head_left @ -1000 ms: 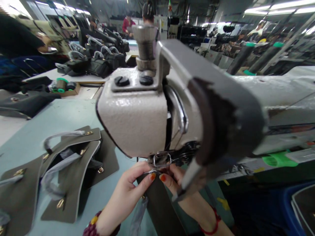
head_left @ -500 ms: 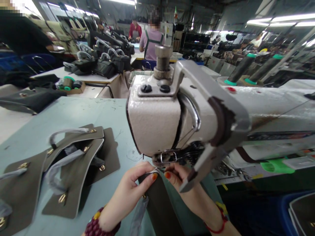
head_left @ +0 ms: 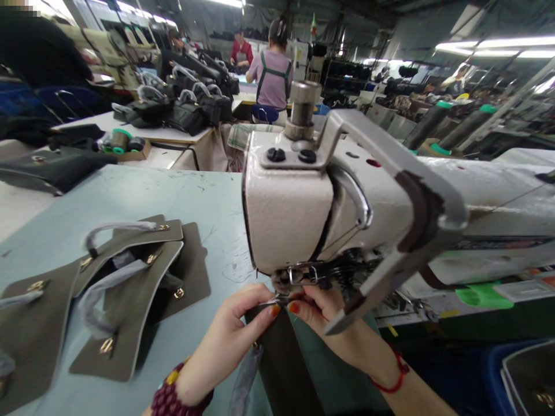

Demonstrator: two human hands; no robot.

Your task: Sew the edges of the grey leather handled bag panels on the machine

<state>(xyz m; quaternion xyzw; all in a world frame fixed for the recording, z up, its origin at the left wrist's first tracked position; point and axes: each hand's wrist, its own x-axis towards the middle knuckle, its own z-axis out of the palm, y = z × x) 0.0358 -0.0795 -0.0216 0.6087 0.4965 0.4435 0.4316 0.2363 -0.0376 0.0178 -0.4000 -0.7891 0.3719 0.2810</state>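
Note:
Below the needle area of a white sewing machine [head_left: 288, 214], a dark grey-brown bag panel [head_left: 284, 370] runs down toward me. My left hand [head_left: 236, 332] pinches the panel's top edge between thumb and fingers. On the other side, my right hand [head_left: 332, 323] has thumb and fingers pressed together at the panel's top right corner; what lies between those fingertips is hidden. A handle wrapped in clear plastic [head_left: 246, 378] hangs at the panel's left side. The needle and presser foot are mostly covered by my fingers and the machine head.
Several grey-brown bag panels [head_left: 125, 323] with wrapped handles and gold fittings lie at left on the pale table [head_left: 212, 196]. A metal guard bar [head_left: 403, 271] arches over my right hand. A blue bin [head_left: 489, 370] stands at lower right. Dark finished bags [head_left: 186, 112] and people are behind.
The camera view has shifted, so the machine appears farther right. My hands stay at the panel's top edge; the right forearm now angles out more to the right.

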